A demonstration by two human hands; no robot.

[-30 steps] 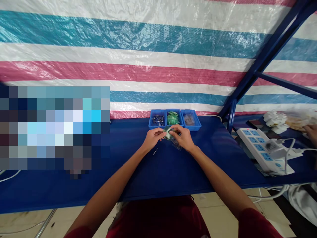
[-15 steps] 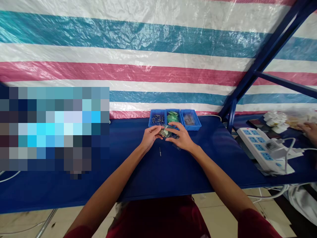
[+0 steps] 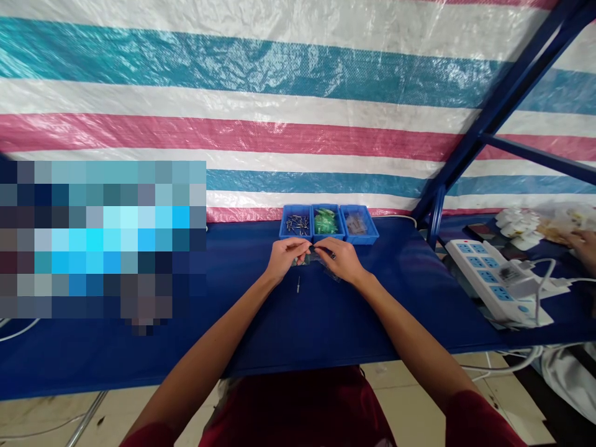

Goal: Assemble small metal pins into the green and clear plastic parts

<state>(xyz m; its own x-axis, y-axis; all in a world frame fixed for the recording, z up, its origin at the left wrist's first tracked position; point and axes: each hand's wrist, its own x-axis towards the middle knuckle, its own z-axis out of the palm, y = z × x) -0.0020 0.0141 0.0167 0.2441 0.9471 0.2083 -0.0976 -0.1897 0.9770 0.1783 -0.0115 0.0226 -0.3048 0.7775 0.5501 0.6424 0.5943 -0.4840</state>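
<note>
Fingertips pinched, my left hand (image 3: 285, 257) and my right hand (image 3: 342, 257) meet at the top edge of a small clear plastic bag (image 3: 302, 260). The bag hangs under the fingers with small pieces inside, too small to name. Some clear plastic (image 3: 331, 271) lies beneath my right hand. Just nearer to me, a thin metal blind rivet (image 3: 298, 285) lies on the blue table (image 3: 307, 335). Behind the hands stand a blue bin of similar metal pieces (image 3: 297, 239), a blue bin with green items (image 3: 327, 238) and a blue bin with clear plastic bags (image 3: 371, 238).
On the right lies a white power strip (image 3: 487, 273) with plugged-in adapters and cables. Beyond it are white plastic pieces (image 3: 518, 226) and another person's hand (image 3: 584, 243). A blue metal frame (image 3: 435, 214) rises at the back right. The left side is pixelated.
My right hand's fingers, spread over the bag before, have come together in a pinch at its top edge beside my left fingers. The bag now hangs lower.
</note>
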